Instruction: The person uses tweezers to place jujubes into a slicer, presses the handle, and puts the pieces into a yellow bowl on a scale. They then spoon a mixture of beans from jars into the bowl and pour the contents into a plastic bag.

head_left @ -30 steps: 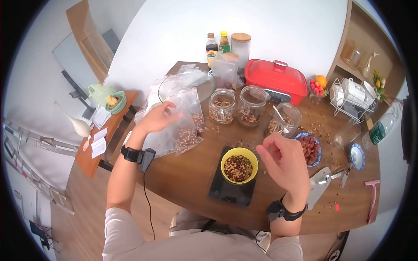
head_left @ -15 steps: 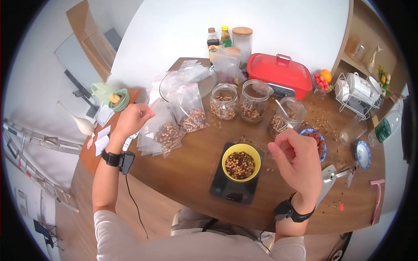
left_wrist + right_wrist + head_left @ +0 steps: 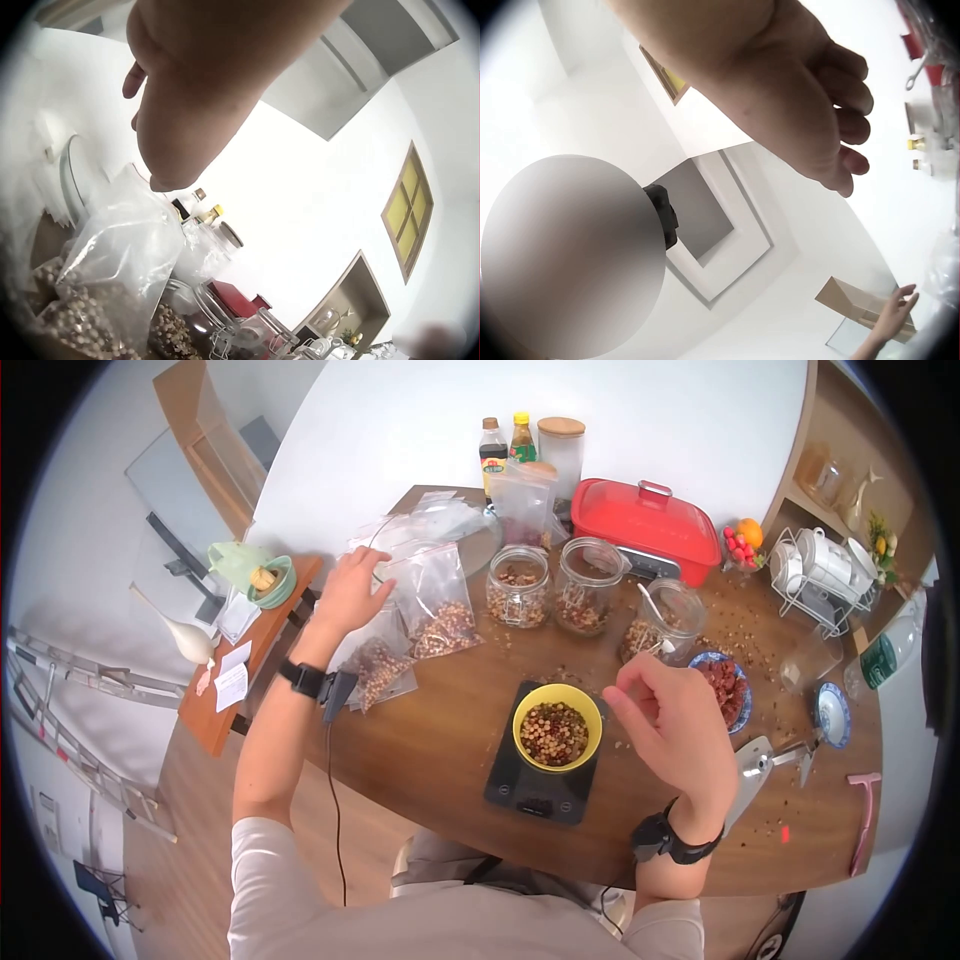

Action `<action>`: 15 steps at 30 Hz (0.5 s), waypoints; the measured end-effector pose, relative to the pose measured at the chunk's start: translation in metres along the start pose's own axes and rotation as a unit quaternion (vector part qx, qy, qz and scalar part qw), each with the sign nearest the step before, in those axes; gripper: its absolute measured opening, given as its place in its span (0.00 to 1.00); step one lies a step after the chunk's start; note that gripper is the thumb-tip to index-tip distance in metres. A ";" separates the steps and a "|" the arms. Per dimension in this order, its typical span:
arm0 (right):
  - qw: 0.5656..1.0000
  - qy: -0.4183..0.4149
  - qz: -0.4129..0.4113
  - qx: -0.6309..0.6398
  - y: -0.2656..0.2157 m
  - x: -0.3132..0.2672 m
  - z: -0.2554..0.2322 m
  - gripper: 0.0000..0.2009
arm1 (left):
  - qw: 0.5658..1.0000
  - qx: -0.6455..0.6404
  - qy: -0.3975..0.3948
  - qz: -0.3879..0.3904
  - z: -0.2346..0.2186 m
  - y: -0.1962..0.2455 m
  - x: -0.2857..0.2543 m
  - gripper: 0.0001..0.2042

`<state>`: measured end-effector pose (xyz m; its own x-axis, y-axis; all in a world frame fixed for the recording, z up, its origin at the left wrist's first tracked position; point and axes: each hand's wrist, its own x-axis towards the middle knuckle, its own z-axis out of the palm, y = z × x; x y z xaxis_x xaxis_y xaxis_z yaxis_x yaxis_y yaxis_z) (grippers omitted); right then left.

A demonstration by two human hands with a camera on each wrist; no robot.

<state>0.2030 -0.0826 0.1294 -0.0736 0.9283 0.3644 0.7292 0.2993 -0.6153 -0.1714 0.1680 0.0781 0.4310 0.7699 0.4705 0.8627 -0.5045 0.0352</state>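
Note:
My left hand (image 3: 350, 595) is held over the zip bags at the left of the table, fingers loosely spread with nothing between them. Just below and right of it lies a clear zip bag of mixed beans (image 3: 380, 665), beside a second bag of beans (image 3: 443, 622). My right hand (image 3: 685, 725) hovers to the right of a yellow bowl (image 3: 557, 728) of mixed beans. Its fingers hang loosely curled and hold nothing. The bowl sits on a black kitchen scale (image 3: 540, 790). In the right wrist view, the curled fingers (image 3: 851, 124) show in mid-air.
Several glass jars with beans (image 3: 518, 588) line the middle, one with a white spoon (image 3: 652, 605). A red electric cooker (image 3: 648, 525) stands behind. Right of my right hand are a patterned bowl of reddish food (image 3: 727, 690), a cleaver (image 3: 745, 775) and a pink peeler (image 3: 865, 820). Loose beans are scattered nearby.
The front bag of beans has shifted left, apart from the other bag. My left hand went left with its fingers closed, then came back up and right, fingers spread. The right hand hardly moved.

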 end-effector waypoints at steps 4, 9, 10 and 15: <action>0.999 -0.042 0.019 0.000 0.003 0.000 0.000 0.09 | 0.999 0.002 -0.038 0.011 0.019 0.024 0.015 0.11; 0.996 -0.077 0.033 -0.025 0.009 0.000 -0.001 0.10 | 0.998 0.008 -0.068 0.017 0.003 0.048 0.027 0.06; 0.996 -0.080 0.031 -0.030 0.011 0.000 -0.001 0.10 | 0.997 0.006 -0.069 0.021 -0.007 0.055 0.026 0.05; 0.994 -0.095 0.047 -0.039 0.013 0.000 -0.006 0.11 | 0.987 -0.102 -0.089 0.084 -0.050 0.098 -0.004 0.05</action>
<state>0.2163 -0.0804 0.1258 -0.1236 0.9786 0.1643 0.7888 0.1973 -0.5821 -0.1022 0.0956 0.1239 0.6189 0.7157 0.3236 0.7117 -0.6853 0.1547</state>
